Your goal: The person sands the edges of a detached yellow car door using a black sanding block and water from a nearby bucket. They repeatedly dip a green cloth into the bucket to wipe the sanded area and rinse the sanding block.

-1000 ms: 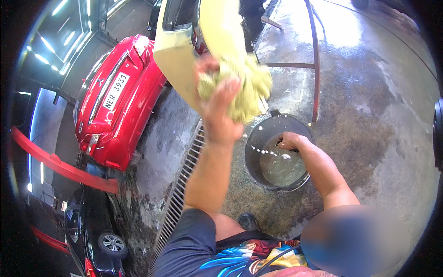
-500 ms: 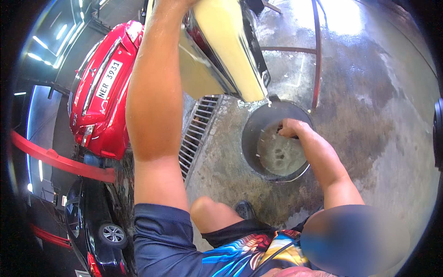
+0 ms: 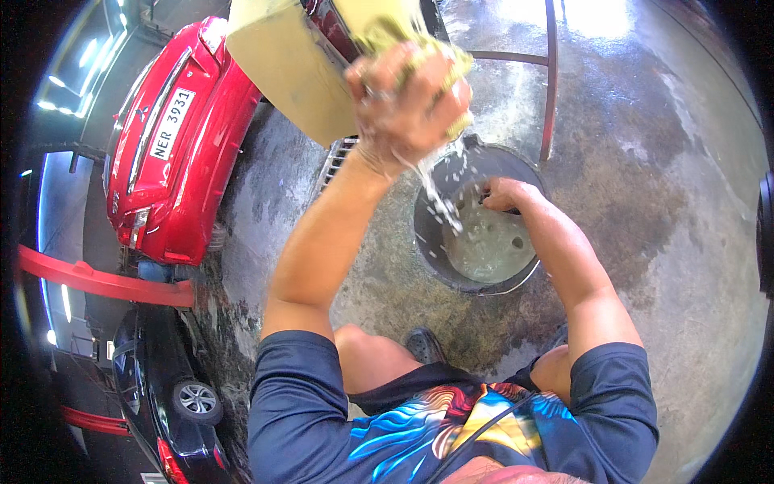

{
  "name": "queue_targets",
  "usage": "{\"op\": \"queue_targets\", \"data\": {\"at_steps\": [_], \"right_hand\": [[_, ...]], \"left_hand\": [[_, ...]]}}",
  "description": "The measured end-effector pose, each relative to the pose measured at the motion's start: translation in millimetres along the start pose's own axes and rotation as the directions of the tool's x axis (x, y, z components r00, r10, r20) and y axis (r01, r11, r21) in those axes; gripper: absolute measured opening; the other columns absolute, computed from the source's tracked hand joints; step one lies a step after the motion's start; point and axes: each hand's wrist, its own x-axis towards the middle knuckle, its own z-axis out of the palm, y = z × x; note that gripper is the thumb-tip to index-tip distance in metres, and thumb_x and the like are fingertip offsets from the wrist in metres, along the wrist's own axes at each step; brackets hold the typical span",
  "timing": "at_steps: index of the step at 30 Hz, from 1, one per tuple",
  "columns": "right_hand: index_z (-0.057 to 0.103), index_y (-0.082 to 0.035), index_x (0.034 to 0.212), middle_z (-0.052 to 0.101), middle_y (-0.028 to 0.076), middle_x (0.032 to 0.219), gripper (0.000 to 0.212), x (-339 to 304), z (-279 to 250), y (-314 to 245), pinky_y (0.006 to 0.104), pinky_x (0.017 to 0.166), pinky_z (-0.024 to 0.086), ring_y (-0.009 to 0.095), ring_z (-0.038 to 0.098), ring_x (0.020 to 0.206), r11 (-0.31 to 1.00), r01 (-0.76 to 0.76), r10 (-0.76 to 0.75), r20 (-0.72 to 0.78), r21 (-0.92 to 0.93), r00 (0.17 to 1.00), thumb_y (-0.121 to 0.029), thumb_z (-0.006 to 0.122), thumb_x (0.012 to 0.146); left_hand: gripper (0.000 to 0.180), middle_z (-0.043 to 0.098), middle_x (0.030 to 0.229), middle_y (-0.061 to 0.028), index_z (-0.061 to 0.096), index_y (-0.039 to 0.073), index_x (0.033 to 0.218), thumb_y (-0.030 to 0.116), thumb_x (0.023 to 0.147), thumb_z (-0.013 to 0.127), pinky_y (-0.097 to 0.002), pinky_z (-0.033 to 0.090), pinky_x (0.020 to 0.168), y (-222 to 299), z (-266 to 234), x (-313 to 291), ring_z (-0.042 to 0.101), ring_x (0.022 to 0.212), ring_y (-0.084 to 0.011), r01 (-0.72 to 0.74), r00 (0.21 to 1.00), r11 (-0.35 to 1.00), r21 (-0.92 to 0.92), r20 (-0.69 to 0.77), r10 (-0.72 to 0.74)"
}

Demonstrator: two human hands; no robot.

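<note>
My left hand (image 3: pixel 415 105) is raised and closed around a wet yellow-green cloth (image 3: pixel 391 36), which bunches out between the fingers. White sudsy water streams from it toward a dark grey bucket (image 3: pixel 433 250) on the floor. Cloudy water (image 3: pixel 484 256) with some foam lies in the bucket. Over the bucket's right side, my right hand (image 3: pixel 509 194) has its fingers curled on something small and dark that I cannot make out. Just beyond my left hand is a pale yellow car (image 3: pixel 294 68) with a dark red light, partly hidden by the hand and cloth.
A floor drain grate (image 3: pixel 334 165) lies under the pale yellow car. Left of it stand a red car (image 3: pixel 181 153) and a black car (image 3: pixel 165 387), with a red beam (image 3: pixel 105 278) between them. The concrete floor (image 3: pixel 621 218) is wet and stained.
My left hand has come back from the far top edge toward the bucket, bringing the cloth into view, with water now falling from it. My right hand stays at the bucket.
</note>
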Motion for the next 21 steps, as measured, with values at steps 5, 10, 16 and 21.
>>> {"op": "queue_targets", "data": {"at_steps": [5,10,16,21], "right_hand": [[0.072,-0.013,0.129,0.076,0.019,0.118,0.050,7.6,8.0,6.2,0.0473,0.093,0.056,0.035,0.072,0.112,1.000,-0.018,0.018,0.034,-0.011,0.999,-0.025,0.067,0.081],[0.074,-0.012,0.127,0.076,0.020,0.118,0.049,10.0,14.0,14.5,0.0469,0.093,0.056,0.035,0.072,0.112,0.993,-0.079,0.081,0.021,-0.085,0.997,-0.024,0.068,0.080],[0.075,-0.010,0.127,0.074,0.020,0.124,0.048,6.4,11.2,8.5,0.0472,0.095,0.056,0.035,0.072,0.115,0.978,-0.114,0.120,0.027,-0.172,0.992,-0.026,0.069,0.081],[0.074,-0.011,0.128,0.074,0.021,0.124,0.048,4.1,9.4,6.1,0.0479,0.095,0.056,0.035,0.072,0.115,0.980,-0.041,0.054,0.060,-0.194,0.997,-0.025,0.068,0.082]], "left_hand": [[0.019,0.067,0.118,0.0054,0.071,0.030,0.096,0.032,0.079,0.080,-0.0484,0.037,0.100,43.7,1.2,-64.5,0.055,0.121,-0.0255,-0.013,0.998,1.000,-0.013,0.054,0.013],[0.019,0.066,0.116,0.0079,0.069,0.030,0.094,0.032,0.079,0.080,-0.0477,0.035,0.099,59.3,-3.0,-88.3,0.055,0.118,-0.0227,-0.058,0.989,0.994,-0.091,0.129,0.070],[0.019,0.067,0.115,0.0054,0.072,0.031,0.091,0.035,0.075,0.081,-0.0468,0.037,0.096,-2.2,-8.8,-33.2,0.055,0.117,-0.0231,-0.113,0.992,0.993,0.025,0.056,0.112],[0.038,0.069,0.114,-0.0199,0.070,0.003,0.108,0.019,0.076,0.080,-0.0533,0.048,0.105,-67.6,-5.2,56.2,0.061,0.121,-0.0378,0.167,0.972,0.960,0.225,-0.201,-0.122]]}}
